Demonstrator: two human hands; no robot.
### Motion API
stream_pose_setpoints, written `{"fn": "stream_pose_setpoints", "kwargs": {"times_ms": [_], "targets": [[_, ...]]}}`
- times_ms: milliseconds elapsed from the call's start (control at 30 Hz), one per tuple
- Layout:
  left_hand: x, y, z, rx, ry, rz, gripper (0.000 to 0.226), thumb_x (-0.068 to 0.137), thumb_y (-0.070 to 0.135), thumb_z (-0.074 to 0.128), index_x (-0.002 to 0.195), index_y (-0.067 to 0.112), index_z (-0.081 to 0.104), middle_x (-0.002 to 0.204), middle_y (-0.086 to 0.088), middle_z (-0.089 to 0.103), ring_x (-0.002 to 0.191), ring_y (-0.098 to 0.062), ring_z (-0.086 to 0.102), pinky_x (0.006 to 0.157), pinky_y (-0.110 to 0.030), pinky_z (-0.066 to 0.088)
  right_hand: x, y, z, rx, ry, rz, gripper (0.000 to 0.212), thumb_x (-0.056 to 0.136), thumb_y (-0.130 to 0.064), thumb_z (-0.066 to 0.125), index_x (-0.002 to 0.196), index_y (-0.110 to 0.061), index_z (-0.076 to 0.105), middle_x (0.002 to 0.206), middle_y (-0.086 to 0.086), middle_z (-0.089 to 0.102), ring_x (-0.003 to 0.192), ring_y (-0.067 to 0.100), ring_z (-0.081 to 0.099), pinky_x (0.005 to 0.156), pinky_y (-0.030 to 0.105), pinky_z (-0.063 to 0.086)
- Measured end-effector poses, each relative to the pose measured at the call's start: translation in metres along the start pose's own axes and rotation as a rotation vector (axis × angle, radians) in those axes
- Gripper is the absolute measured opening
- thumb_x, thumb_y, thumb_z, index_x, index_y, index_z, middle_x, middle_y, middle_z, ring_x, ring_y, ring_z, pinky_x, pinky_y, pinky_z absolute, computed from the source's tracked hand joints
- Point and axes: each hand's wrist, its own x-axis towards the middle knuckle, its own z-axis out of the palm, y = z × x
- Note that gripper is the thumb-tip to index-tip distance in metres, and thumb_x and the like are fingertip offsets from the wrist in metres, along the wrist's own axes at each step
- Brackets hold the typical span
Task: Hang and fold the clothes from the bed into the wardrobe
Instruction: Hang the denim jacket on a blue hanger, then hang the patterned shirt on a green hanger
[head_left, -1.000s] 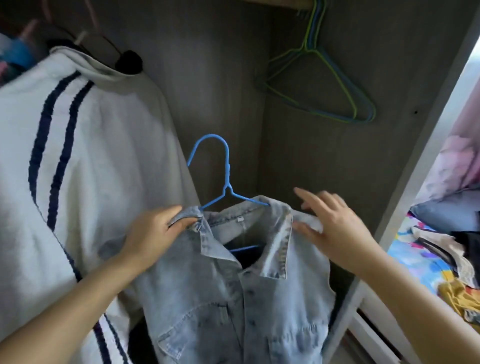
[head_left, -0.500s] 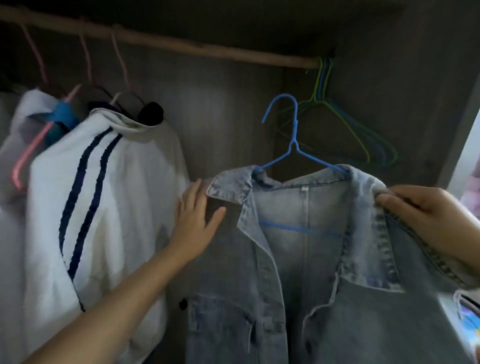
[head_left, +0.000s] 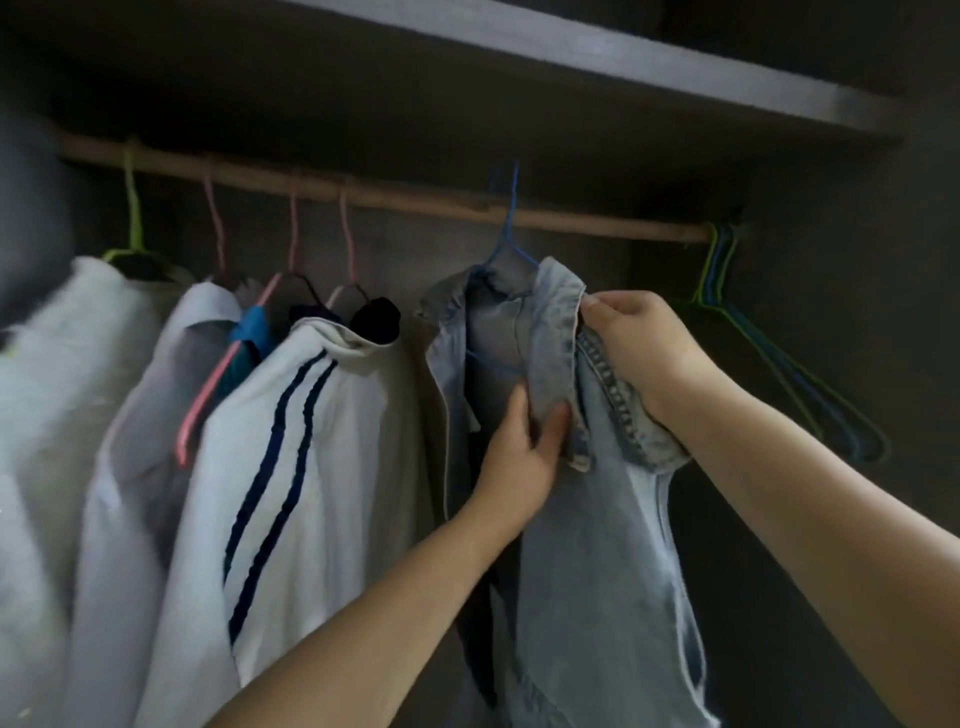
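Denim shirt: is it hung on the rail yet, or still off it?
On the rail. The denim shirt sits on a blue hanger hooked over the rail; both hands grip its collar.

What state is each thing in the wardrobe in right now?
Denim shirt: on blue hanger, hooked over the rail.
Left hand: pinching the collar.
Right hand: gripping the shoulder fabric.
Striped white top: hanging.
Spare hangers: hanging bare at the rail's right end.

Faded matt denim shirt (head_left: 592, 519), thin blue wire hanger (head_left: 511, 218), pale wooden rail (head_left: 415, 200), soft white cloth jacket (head_left: 311, 467)
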Motion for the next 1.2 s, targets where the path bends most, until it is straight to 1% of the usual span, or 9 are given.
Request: {"fn": "stream_pose_setpoints", "kwargs": {"times_ms": [133,300,367,433,600,700,800,967,1200], "targets": [[0.024,0.004,-0.039,0.199,0.192,0.096,0.013,0.101,0.026,0.042,0.11,0.027,0.052,0.095,0.017,0.061,0.084,0.013,0.057,0.077,-0.011,0.046,0.021,-0.012,0.036,0.024,-0.007,-0.004,0.04,0.1,-0.026,0.043,0.106,0.009,0.06,0.102,0.034,0.061,0.093,0.049,0.06,0.081,0.056,0.051],[0.016,-0.028,-0.071,0.162,0.355,-0.042,0.016,0.102,0.019,0.038,0.092,0.015,0.051,0.082,0.002,0.057,0.083,-0.01,0.055,0.077,-0.024,0.041,0.019,-0.006,0.084,-0.097,-0.236,0.042,0.037,0.101,-0.017,0.041,0.086,0.011,0.06,0.067,0.012,0.053,0.063,0.021,0.052,0.054,0.022,0.037],[0.005,-0.044,-0.078,0.223,0.357,-0.123,0.018,0.102,0.017,0.037,0.087,0.02,0.048,0.078,0.002,0.051,0.087,-0.015,0.048,0.072,-0.022,0.035,0.004,0.001,0.095,-0.164,-0.303,0.022,0.038,0.103,-0.017,0.036,0.069,-0.004,0.048,0.059,0.004,0.043,0.052,0.014,0.039,0.04,0.015,0.027],[-0.005,-0.052,-0.082,0.339,0.339,-0.148,0.012,0.101,0.017,0.039,0.092,0.015,0.046,0.083,-0.001,0.052,0.087,-0.016,0.048,0.069,-0.021,0.033,-0.005,0.006,0.1,-0.192,-0.322,0.001,0.038,0.104,-0.022,0.034,0.067,-0.014,0.04,0.061,0.002,0.04,0.053,0.012,0.037,0.043,0.02,0.028],[-0.016,-0.041,-0.091,0.3,0.377,-0.246,0.022,0.1,0.026,0.043,0.117,0.015,0.05,0.114,-0.008,0.059,0.104,-0.022,0.055,0.085,-0.03,0.041,-0.027,0.007,0.092,-0.15,-0.362,0.048,0.038,0.103,-0.036,0.035,0.111,-0.007,0.059,0.084,0.016,0.063,0.071,0.029,0.062,0.057,0.03,0.049],[-0.029,-0.018,-0.091,0.212,0.464,-0.114,0.035,0.1,0.021,0.043,0.134,0.014,0.044,0.134,-0.005,0.05,0.122,-0.017,0.048,0.105,-0.033,0.039,-0.043,0.02,0.081,-0.085,-0.275,0.093,0.035,0.102,-0.038,0.036,0.127,-0.02,0.052,0.077,0.003,0.062,0.061,0.016,0.059,0.053,0.028,0.049],[-0.047,0.019,-0.081,0.249,0.53,0.221,0.031,0.099,0.015,0.044,0.129,0.012,0.048,0.13,-0.002,0.051,0.121,-0.011,0.048,0.104,-0.024,0.039,-0.057,0.04,0.063,-0.044,-0.19,0.177,0.034,0.102,-0.035,0.038,0.13,-0.021,0.049,0.076,-0.002,0.058,0.06,0.011,0.055,0.052,0.024,0.046],[-0.065,0.049,-0.026,0.439,0.282,0.728,0.02,0.091,0.003,0.046,0.103,0.0,0.061,0.107,-0.004,0.057,0.106,-0.02,0.055,0.099,-0.036,0.043,-0.104,0.091,0.017,-0.097,-0.1,0.334,0.031,0.101,-0.027,0.039,0.129,-0.019,0.05,0.078,-0.001,0.058,0.056,0.012,0.054,0.044,0.02,0.045],[-0.115,-0.017,0.103,0.422,-0.194,0.359,0.028,0.089,0.016,0.043,0.106,0.009,0.064,0.106,-0.003,0.06,0.102,-0.02,0.055,0.092,-0.02,0.039,-0.197,0.14,-0.099,-0.322,0.074,0.478,0.032,0.097,-0.024,0.038,0.128,-0.023,0.049,0.088,0.0,0.062,0.063,0.015,0.06,0.055,0.027,0.051]]}}
